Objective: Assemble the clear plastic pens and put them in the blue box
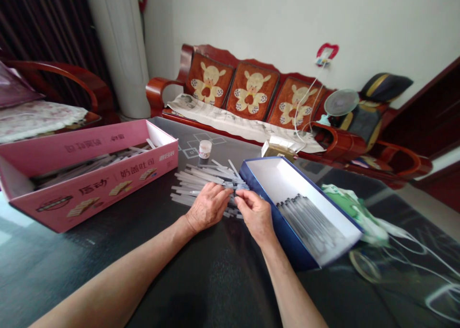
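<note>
A loose pile of translucent plastic sticks (pixel 194 184) lies on the dark table top (pixel 201 275), fanned out in several directions. My left hand (pixel 207 206) rests over the near part of the pile, its fingers closed around some sticks. My right hand (pixel 254 214) sits just beside it, its fingertips pinching a stick at the pile's right end. To the right stands an open blue-and-white box (pixel 305 213) with sticks laid side by side inside. A pink printed carton (pixel 86 184) at the left holds more sticks.
A small white-capped jar (pixel 205 149) stands beyond the pile. A crumpled green-and-white plastic bag (pixel 354 213) and a clear tape roll (pixel 364 265) lie at the right. Behind the table are a paper packet (pixel 278 147) and a wooden sofa (pixel 251 93).
</note>
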Available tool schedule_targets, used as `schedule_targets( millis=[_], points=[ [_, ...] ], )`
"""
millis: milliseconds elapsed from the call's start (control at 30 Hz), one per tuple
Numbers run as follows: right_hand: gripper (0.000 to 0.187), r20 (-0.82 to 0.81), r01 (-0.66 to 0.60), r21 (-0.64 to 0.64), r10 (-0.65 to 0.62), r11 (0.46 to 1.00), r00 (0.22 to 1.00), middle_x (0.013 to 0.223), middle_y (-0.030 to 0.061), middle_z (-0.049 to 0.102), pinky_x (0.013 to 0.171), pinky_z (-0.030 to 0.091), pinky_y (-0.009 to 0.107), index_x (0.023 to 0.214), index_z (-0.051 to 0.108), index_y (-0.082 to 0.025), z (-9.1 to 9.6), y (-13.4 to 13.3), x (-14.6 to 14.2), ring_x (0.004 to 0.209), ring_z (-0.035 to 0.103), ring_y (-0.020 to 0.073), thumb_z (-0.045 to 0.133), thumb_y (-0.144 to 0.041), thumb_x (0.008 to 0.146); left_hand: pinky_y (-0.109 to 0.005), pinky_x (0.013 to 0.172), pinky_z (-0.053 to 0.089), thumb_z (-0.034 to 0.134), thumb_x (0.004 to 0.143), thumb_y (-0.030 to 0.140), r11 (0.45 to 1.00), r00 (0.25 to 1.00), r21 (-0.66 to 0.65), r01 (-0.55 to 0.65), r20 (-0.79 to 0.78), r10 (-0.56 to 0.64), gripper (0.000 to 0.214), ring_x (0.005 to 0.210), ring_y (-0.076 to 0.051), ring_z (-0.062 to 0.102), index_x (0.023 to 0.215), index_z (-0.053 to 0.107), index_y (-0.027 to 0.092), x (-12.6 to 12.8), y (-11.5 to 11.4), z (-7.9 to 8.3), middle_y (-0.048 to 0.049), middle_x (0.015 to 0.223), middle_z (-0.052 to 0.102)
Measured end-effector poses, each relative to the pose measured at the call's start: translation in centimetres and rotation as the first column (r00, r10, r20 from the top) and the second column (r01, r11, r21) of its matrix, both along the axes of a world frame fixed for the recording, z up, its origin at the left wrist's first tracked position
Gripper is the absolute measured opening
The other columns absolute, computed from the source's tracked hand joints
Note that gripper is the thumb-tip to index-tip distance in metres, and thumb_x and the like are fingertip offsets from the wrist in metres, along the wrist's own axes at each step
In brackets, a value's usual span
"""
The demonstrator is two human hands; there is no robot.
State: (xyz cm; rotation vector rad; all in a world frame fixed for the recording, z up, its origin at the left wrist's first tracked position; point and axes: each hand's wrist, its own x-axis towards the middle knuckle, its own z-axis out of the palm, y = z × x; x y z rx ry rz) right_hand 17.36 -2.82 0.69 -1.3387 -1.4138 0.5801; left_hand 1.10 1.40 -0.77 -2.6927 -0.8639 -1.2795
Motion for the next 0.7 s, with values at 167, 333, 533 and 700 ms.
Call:
schedule_targets(
  millis=[167,333,533,700],
  points=[
    [0.019,0.025,-0.027,0.0,0.027,1.0,0.999,0.085,0.0033,0.073,0.071,0.056,0.028,0.092,0.071,-0.02,0.03,-0.07,-0.06,0.076,0.068,0.018,0.063,-0.031,0.078,-0.036,0.076,0.043,0.036,0.095,0.022,1.0,1.0,-0.008,-0.007,-0.02,0.007,0.028,0.079,-0.02,0.051,0.113,0.056,0.013,0.02,0.04,-0.21,-0.0091,0.084,0.06],
    [0.017,0.083,-0.031,0.052,0.027,0.998,0.996,0.085,0.0027,0.071,0.072,0.055,0.028,0.09,0.072,-0.021,0.16,-0.13,0.11,0.074,0.066,0.0169,0.062,-0.03,0.078,-0.036,0.075,0.042,0.037,0.094,0.022,1.0,0.998,0.021,-0.012,-0.062,0.014,0.029,0.079,-0.02,0.049,0.113,0.058,0.014,-0.1,0.11,-0.16,-0.0098,0.086,0.06],
    [0.017,0.098,-0.052,0.038,0.048,0.998,0.994,0.085,0.0028,0.071,0.072,0.054,0.028,0.091,0.072,-0.021,-0.12,-0.04,0.19,0.075,0.066,0.0169,0.06,-0.028,0.08,-0.036,0.074,0.042,0.038,0.094,0.021,1.0,0.995,0.013,-0.021,-0.092,0.022,0.027,0.078,-0.02,0.048,0.108,0.06,0.013,-0.04,0.0,0.02,-0.0093,0.083,0.059],
    [0.015,0.222,-0.057,0.116,0.03,0.992,0.974,0.085,0.003,0.069,0.071,0.053,0.027,0.089,0.071,-0.022,0.36,-0.17,-0.07,0.074,0.065,0.0159,0.059,-0.025,0.08,-0.036,0.076,0.044,0.038,0.094,0.021,1.0,0.998,-0.011,0.0,-0.066,-0.001,0.027,0.079,-0.02,0.049,0.112,0.056,0.012,0.05,0.01,-0.21,-0.0091,0.084,0.059]
  ],
)
